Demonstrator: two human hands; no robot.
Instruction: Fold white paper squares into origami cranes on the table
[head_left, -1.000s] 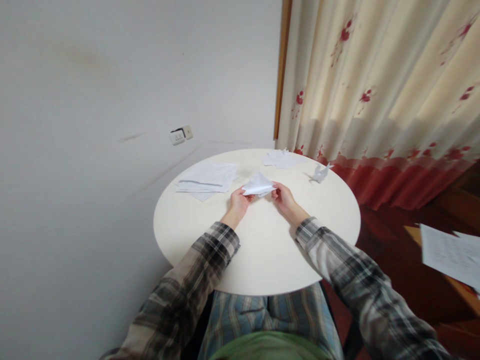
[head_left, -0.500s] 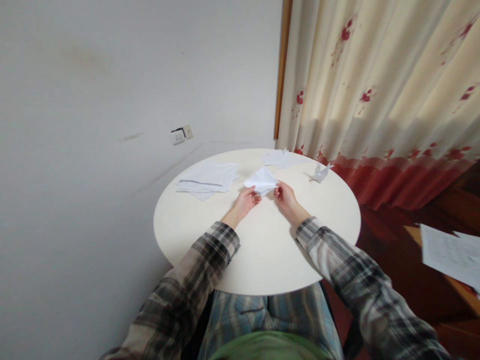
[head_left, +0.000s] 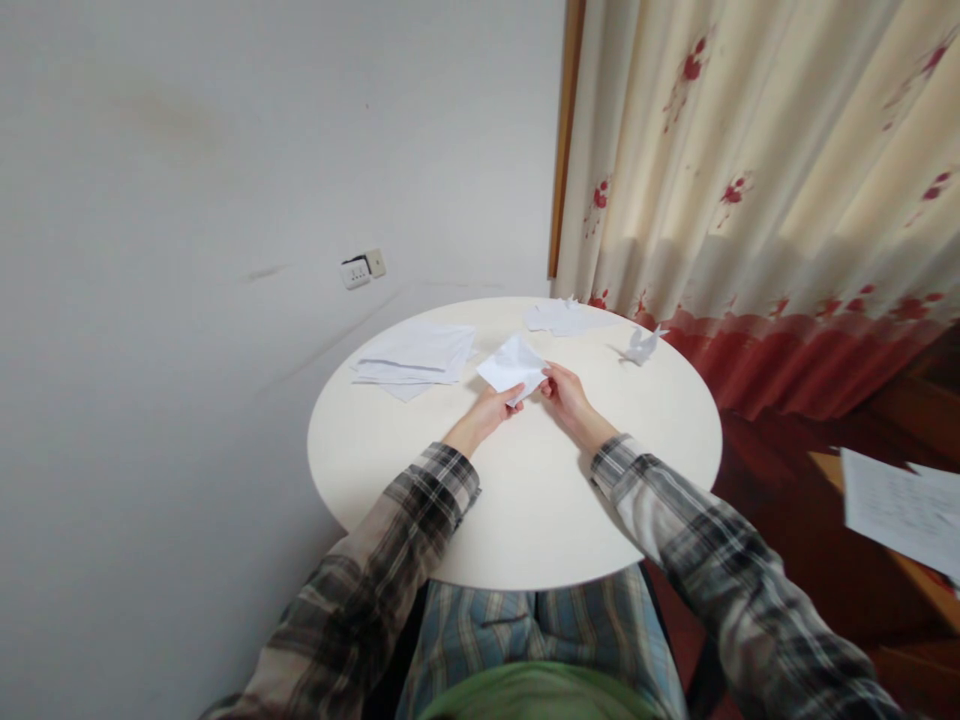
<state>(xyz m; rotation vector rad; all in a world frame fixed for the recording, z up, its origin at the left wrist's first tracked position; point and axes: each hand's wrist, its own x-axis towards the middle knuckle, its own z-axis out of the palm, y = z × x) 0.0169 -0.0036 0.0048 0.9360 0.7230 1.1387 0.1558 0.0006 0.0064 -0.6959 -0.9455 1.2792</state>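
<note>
Between my hands, above the middle of the round white table (head_left: 540,520), is a small folded square of white paper (head_left: 513,366) turned corner-on. My left hand (head_left: 493,408) is closed on its near corner, the thumb lying on top. At its right corner my right hand (head_left: 564,388) pinches the paper between thumb and fingers. The fingers beneath the paper are partly hidden. Farther right on the table stands a white folded-paper figure (head_left: 642,345) with raised points, apart from my hands.
A stack of white paper sheets (head_left: 416,355) lies at the table's left. More white paper (head_left: 564,318) lies at the far edge, a small folded piece on it. Written sheets (head_left: 892,505) rest on a wooden surface at right. A wall stands left, a curtain (head_left: 720,200) behind.
The folded paper has turned and tilted so a flat square face shows. My left hand has shifted its grip to the near corner, and my right hand has moved slightly left.
</note>
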